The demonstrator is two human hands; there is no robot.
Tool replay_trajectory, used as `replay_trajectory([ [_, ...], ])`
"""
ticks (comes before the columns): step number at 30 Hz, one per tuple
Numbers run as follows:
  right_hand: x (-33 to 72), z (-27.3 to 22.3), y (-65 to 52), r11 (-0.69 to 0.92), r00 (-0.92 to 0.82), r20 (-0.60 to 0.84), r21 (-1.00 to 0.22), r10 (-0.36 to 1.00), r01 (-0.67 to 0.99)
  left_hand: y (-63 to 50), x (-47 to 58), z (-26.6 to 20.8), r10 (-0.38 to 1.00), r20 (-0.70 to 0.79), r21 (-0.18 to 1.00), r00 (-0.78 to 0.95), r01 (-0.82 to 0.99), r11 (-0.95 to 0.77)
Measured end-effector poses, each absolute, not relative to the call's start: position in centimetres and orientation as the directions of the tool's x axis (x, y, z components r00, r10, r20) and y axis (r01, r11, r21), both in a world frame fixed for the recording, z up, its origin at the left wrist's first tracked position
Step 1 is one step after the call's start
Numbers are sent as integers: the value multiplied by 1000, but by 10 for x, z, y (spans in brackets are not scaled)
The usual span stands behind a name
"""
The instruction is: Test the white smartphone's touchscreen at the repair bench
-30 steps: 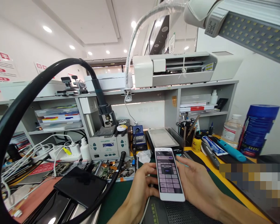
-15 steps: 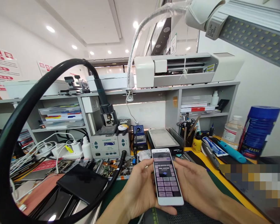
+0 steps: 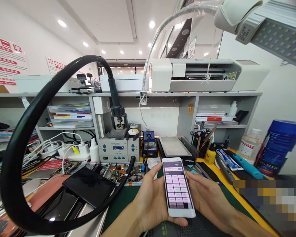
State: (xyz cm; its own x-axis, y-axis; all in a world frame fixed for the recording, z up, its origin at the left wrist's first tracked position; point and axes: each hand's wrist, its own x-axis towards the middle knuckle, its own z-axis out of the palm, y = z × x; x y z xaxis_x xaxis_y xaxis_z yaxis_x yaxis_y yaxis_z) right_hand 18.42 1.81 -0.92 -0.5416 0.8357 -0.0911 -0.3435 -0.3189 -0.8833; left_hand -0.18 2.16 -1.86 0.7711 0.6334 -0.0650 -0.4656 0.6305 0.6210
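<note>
A white smartphone (image 3: 179, 189), tilted up toward me, shows a lit screen with a grid of light tiles and a band across the top. My left hand (image 3: 150, 194) holds it from the left, thumb along the side edge and a fingertip showing below the bottom edge. Along the other side, my right hand (image 3: 207, 194) grips the phone with its thumb near the upper right edge. The phone covers the rest of the fingers of both hands. Under them lie a green mat (image 3: 122, 200) and a dark perforated surface (image 3: 202, 227).
A thick black hose (image 3: 8, 164) loops on the left from a hot-air station (image 3: 118, 151). Nearby are a black tablet-like panel (image 3: 88, 186) and a tray of small parts (image 3: 124, 172). At right stand a clear bottle (image 3: 249, 144), a blue canister (image 3: 278, 148) and a turquoise tool (image 3: 248, 166).
The dark pop-up on the phone screen is gone, leaving the tile grid uncovered. My view has turned slightly left. Both hands keep nearly the same hold.
</note>
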Motion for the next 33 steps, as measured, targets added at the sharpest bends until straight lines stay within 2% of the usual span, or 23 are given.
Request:
replay_trajectory([
  [9,186,-13,19,-299,-474,-124,-901,872,-315,20,1,-21,685,-72,631,725,-499,594],
  [33,184,-16,18,-252,-458,-106,-929,883,-270,17,8,-23,741,-78,701,667,-492,516],
])
